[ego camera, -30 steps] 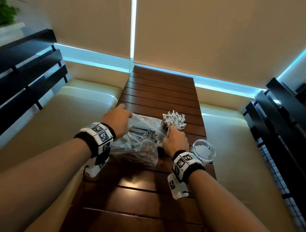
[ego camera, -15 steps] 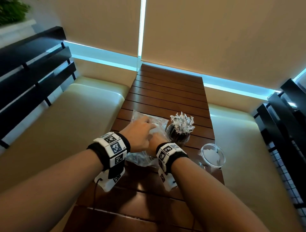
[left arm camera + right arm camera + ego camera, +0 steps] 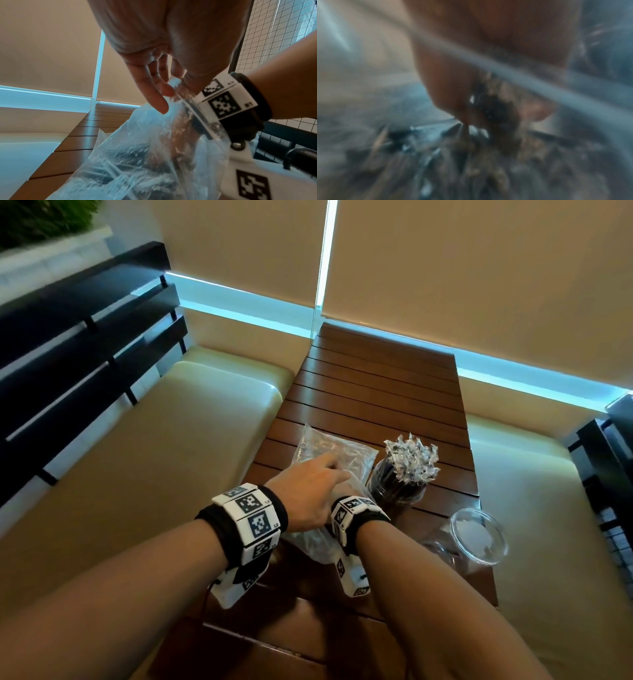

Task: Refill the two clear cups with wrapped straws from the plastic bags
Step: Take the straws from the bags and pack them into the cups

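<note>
A clear plastic bag (image 3: 329, 446) of dark wrapped straws lies on the slatted wooden table (image 3: 376, 378). My left hand (image 3: 330, 469) pinches the bag's open rim (image 3: 175, 82) between thumb and fingers and holds it up. My right hand (image 3: 496, 108) is inside the bag, hidden in the head view past the wrist band (image 3: 352, 508). The blurred right wrist view shows its thumb and fingers curled round a dark bundle of straws (image 3: 498, 119). Right of the bag stands a clear cup (image 3: 397, 491) full of straws. An empty clear cup (image 3: 478, 534) stands nearer, by the table's right edge.
Cream cushioned benches (image 3: 154, 457) flank the table on both sides. Dark slatted backrests (image 3: 85, 337) rise at the left and right. Beige blinds (image 3: 479, 268) close off the far end.
My right hand left the full cup and went into the bag. My left hand moved right to the bag's mouth and took hold of its rim. The head view shifted closer.
</note>
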### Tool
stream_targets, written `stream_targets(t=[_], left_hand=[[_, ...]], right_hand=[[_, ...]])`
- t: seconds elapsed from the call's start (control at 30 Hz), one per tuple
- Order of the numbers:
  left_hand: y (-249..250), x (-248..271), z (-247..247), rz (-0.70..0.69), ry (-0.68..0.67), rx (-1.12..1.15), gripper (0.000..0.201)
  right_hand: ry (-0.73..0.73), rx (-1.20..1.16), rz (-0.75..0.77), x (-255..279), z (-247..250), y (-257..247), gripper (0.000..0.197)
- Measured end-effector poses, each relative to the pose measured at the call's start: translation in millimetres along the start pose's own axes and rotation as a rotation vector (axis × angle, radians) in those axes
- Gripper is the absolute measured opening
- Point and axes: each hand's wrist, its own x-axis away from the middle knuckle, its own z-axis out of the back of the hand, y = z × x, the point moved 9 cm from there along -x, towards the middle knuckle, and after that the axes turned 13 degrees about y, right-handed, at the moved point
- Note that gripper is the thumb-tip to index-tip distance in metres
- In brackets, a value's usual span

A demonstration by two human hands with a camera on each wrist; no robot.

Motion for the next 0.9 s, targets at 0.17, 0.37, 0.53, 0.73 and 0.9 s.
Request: stream_targets(t=[0.17, 0.37, 0.53, 0.73, 0.9], left_hand=[[-3, -7, 3, 0.001, 0.023, -0.029, 0.05], [-7, -20, -7, 0.057, -0.002, -0.02, 0.048], [-16, -35, -16, 0.17, -0.026, -0.054, 0.06], [-22, -47, -26, 0.432, -0.005, 0.037, 0.044], [-13, -43, -46, 0.537, -0.074, -0.008, 0.033]], right_hand=[[0.004, 0.044, -0.012, 6, 12, 5, 0.041], [0.089, 0.055, 0.033, 20, 34, 6, 0.03], [0.109, 0.2, 0.065, 45, 59, 27, 0.007], [0.178, 0.219, 0.006, 91, 109, 101, 0.022], [0.25, 0.195, -0.086, 121, 145, 168, 0.017]])
